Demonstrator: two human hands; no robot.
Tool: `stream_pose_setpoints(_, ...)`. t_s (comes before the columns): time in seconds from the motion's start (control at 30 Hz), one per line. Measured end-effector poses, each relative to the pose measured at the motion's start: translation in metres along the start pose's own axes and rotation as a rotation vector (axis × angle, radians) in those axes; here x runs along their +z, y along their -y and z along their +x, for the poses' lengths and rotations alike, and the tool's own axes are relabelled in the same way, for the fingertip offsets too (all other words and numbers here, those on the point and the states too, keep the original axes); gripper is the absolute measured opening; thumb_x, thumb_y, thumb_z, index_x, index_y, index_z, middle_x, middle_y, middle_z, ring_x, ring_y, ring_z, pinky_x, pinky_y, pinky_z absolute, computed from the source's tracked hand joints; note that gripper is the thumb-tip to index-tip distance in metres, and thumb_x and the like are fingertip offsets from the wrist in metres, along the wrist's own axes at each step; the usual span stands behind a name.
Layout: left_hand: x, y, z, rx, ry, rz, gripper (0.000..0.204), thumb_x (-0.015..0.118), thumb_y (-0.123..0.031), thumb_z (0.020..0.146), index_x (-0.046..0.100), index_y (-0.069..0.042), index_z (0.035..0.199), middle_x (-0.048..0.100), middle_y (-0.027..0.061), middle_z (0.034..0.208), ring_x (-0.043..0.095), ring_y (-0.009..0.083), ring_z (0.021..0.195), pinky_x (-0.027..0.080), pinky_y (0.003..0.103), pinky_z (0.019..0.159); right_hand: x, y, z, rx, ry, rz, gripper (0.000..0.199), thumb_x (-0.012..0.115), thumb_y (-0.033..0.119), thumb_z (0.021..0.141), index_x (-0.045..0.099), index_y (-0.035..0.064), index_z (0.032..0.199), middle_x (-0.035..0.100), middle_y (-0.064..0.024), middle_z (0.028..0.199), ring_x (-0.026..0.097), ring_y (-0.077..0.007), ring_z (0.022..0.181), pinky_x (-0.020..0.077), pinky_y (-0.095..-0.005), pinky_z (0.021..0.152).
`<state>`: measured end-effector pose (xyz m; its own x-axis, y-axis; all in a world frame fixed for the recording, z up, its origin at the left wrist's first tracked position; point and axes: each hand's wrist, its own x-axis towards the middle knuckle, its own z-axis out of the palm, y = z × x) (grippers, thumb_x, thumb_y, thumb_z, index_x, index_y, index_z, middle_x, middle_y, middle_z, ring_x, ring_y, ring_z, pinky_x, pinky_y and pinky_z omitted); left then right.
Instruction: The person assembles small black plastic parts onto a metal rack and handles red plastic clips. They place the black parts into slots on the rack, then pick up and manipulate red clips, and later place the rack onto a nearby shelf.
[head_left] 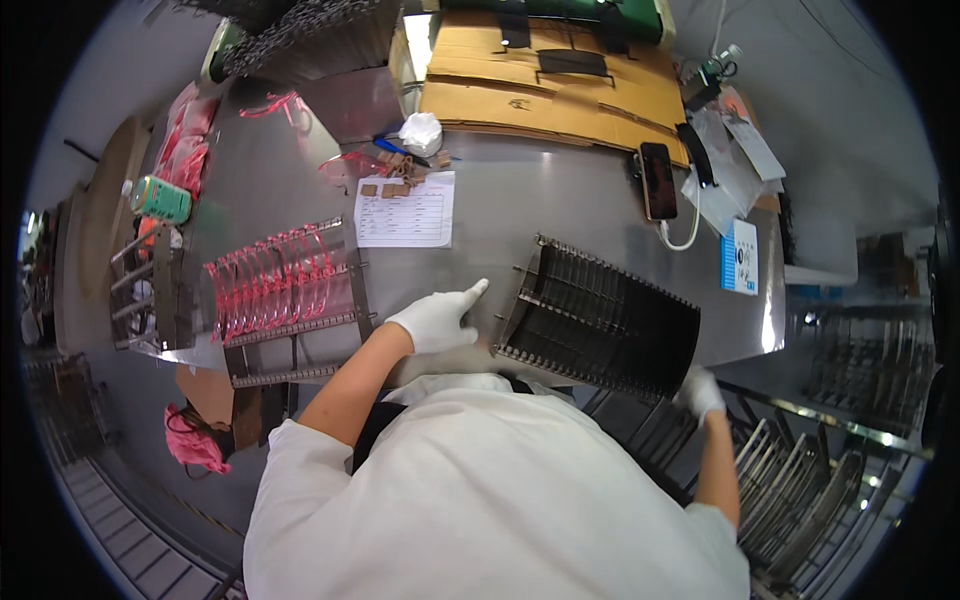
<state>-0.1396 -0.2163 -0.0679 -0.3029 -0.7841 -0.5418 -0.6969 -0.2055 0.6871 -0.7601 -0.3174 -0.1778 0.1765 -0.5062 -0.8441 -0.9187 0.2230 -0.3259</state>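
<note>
A metal rack of closely set dark plates [610, 325] lies tilted at the front of the steel table, right of the middle. To its left is my left hand [440, 320] in a white glove, index finger stretched out and thumb apart, holding nothing and not touching the rack. My right hand [702, 394], also gloved, is at the rack's near right corner; its fingers are smeared by motion, so I cannot tell if it grips. On the left stands a second metal rack [295, 340] holding several clear pieces with pink-red edges [270, 285].
A printed sheet [405, 225] with small brown pieces [395, 190] lies behind my left hand. A cardboard sheet [550, 110], a phone [657, 182] on a cable and a blue-white box [740, 258] are farther back. A green-labelled bottle [160, 200] stands left; metal racks [790, 480] stand below right.
</note>
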Motion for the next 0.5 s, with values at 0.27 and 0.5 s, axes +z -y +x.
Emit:
stream_pose_setpoints(0.27,0.086,-0.007,0.023,0.008,-0.205,0.271,0.101,0.066,-0.021,0.084,0.003,0.011,0.157,0.071,0.0262,0.093,0.072,0.0385,0.079,0.058,0.048,0.072,0.154,0.17,-0.073,-0.235,0.182,1.057,0.029,0.064,0.017,0.099,0.066,0.0023,0.124,0.069,-0.0061,0.107,0.065,-0.0175,0.103,0.0536,-0.0296,0.085)
stream_pose_setpoints(0.5,0.039,-0.072,-0.025,0.036,-0.299,0.147,0.078,0.059,-0.022,0.088,0.029,0.012,0.152,0.072,0.0252,0.084,0.072,0.0393,0.075,0.057,0.048,0.071,0.153,0.26,-0.066,-0.801,0.239,1.888,0.055,0.054,-0.008,0.082,0.059,0.0045,0.135,0.06,-0.0144,0.137,0.054,-0.0303,0.13,0.0405,-0.0482,0.115)
